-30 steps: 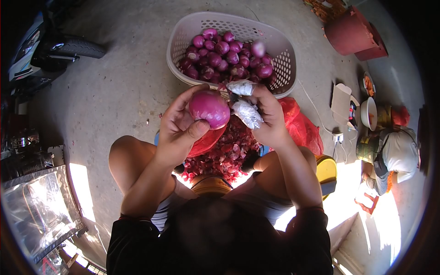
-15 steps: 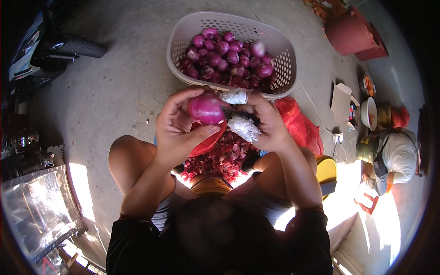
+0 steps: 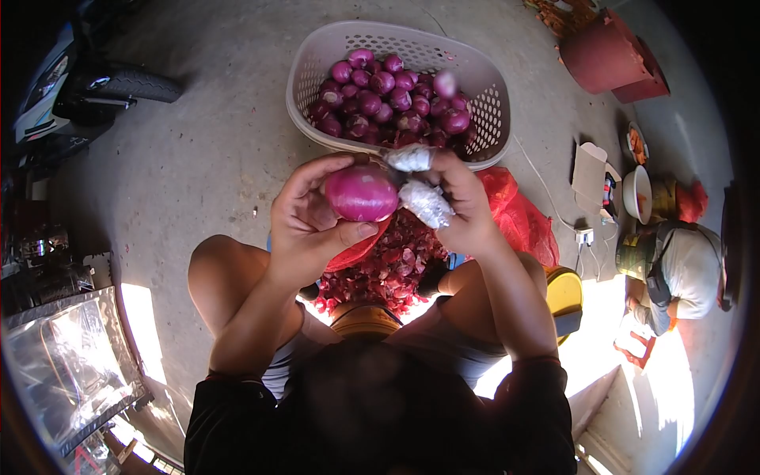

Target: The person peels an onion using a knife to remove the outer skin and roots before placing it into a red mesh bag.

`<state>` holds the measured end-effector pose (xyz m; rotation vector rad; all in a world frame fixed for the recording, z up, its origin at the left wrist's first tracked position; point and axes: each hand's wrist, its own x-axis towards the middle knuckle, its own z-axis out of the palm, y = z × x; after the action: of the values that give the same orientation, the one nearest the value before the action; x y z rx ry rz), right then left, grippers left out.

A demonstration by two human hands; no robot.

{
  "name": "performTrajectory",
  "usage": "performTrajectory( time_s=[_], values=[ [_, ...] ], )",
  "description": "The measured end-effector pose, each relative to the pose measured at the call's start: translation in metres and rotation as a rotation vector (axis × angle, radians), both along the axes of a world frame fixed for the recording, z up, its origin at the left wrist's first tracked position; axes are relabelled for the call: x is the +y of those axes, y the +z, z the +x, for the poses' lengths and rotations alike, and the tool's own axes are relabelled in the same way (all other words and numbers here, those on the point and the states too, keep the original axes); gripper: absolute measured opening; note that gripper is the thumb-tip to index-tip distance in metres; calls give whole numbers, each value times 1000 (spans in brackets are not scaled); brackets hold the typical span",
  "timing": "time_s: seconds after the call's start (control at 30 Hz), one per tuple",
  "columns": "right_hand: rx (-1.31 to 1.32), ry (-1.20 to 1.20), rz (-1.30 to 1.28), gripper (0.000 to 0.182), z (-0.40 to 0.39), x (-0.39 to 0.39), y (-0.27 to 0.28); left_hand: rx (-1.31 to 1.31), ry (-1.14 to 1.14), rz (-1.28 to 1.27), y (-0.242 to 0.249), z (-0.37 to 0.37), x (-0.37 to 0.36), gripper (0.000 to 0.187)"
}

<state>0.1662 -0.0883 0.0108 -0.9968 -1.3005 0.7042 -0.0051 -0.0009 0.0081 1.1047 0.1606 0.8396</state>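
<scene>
Head view: my left hand [image 3: 305, 220] holds a red onion [image 3: 362, 194] between thumb and fingers, above a heap of red peelings [image 3: 394, 273] lying between my legs. My right hand [image 3: 465, 207], thumb and forefinger in white wrapping [image 3: 427, 204], is just beside the onion; whether it grips anything, I cannot tell. Beyond, a perforated basket [image 3: 317, 57] contains more onions [image 3: 384, 83].

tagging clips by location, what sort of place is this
Possibly a garage or similar work area: a bare, concrete-looking floor, what looks like a motorbike at the left, and onions in a basket on the ground.
</scene>
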Motion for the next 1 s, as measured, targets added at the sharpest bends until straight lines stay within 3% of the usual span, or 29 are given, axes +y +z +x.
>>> performTrajectory(
  time_s=[0.2, 0.23, 0.8, 1.0],
  values=[
    [-28, 98, -61, 45, 7, -8, 5, -21, 38, 108, 2, 1, 2, 60],
    [-203, 100, -23, 46, 10, -6, 8, -6, 40, 117, 3, 1, 2, 60],
    [-78, 136, -109, 41, 6, -5, 3, 34, 76, 182, 3, 1, 1, 56],
    [100, 67, -143, 44, 13, -8, 6, -38, 52, 293, 2, 1, 3, 54]
  ],
)
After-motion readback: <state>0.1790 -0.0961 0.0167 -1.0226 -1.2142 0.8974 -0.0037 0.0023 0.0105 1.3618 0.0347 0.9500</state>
